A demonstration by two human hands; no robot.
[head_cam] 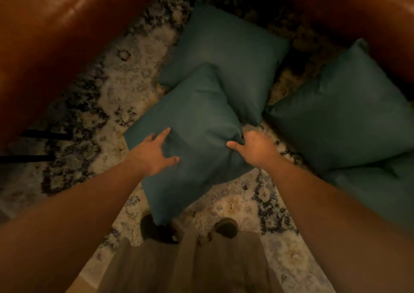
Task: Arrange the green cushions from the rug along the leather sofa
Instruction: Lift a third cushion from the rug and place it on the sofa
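Fingers point(164, 135) of our left hand point(156, 152) are spread apart and lie flat on the top face of the nearest cushion point(192, 118), pressing near its left corner and holding nothing. Our right hand point(254, 146) is clamped on the same cushion's right corner, thumb point(231, 145) on top and the other fingers tucked round the bunched fabric, mostly hidden. The nearest cushion is on the rug point(125, 73) and sits diamond-wise to us. One diagonal runs from the near corner by our shoes point(226, 226) up to the far corner, which lies on top of the second cushion point(226, 53). Our hands straddle the other diagonal, left to right, so the cushion is directly between and under the fingers, with no reach left to make. A third cushion point(342, 104) lies just beside the right corner, apart from it, and a fourth cushion point(380, 194) is partly under the third at the rug's right side. All four are on the rug and none is on the leather sofa point(56, 35) yet. We judge the step in hand to be taking hold for the first lift. The right hand already has its hold, and the left would need to curl round its corner. The leather rises close on the left, nearer our left arm, with more leather at upper right.
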